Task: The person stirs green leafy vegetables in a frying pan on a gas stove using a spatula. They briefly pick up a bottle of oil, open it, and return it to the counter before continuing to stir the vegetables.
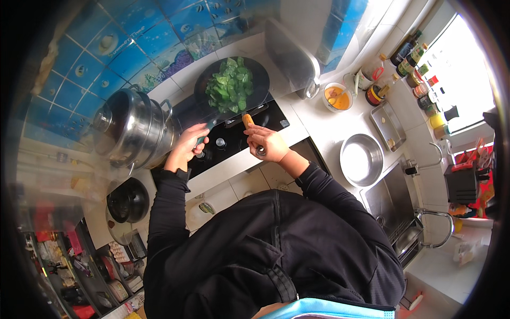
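A dark wok [261, 81] heaped with green leafy vegetables [230, 85] stands on the black glass stove [259, 127]. My left hand [189, 143] is closed around the dark green handle of a utensil [206, 129] that points toward the leaves; its far end is hard to make out. My right hand [267, 143] grips a wooden handle [248, 119] at the wok's near side, with a metal ring at its end. Whether this handle belongs to the wok or to a separate tool, I cannot tell.
A large steel steamer pot [135, 123] stands left of the wok. On the right are a bowl of orange liquid [338, 97], a steel basin [361, 160], a metal tray [388, 127], bottles and the sink [388, 199]. A large lid [289, 58] leans behind; a black pot [127, 200] sits lower left.
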A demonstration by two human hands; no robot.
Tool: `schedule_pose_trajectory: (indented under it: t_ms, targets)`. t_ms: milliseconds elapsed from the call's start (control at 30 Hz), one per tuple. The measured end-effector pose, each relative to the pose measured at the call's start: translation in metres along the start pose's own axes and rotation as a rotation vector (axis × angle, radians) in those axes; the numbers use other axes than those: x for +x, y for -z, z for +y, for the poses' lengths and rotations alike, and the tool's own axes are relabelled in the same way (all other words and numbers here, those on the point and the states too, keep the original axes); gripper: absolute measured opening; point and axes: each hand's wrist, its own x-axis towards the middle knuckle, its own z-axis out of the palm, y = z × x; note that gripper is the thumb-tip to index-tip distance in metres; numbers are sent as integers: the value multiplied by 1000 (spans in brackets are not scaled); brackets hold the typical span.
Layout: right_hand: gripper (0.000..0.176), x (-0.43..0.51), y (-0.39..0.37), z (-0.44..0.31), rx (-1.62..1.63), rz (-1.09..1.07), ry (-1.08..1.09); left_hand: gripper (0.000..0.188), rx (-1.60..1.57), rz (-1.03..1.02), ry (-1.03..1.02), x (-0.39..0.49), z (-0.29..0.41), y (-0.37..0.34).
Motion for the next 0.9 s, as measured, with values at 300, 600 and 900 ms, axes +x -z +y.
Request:
schedule_pose_trajectory:
  t_ms: [300, 600, 900]
  targets:
    - [10, 0, 0, -2, 31, 18, -2, 30, 198, 85, -165, 89, 14, -100]
    - [8, 0, 0, 0, 11, 3, 9, 25, -1297, -250, 112, 97, -8, -42]
    - [7, 1, 1, 1, -8, -4, 20, 42, 690, 555, -548, 20, -48, 14]
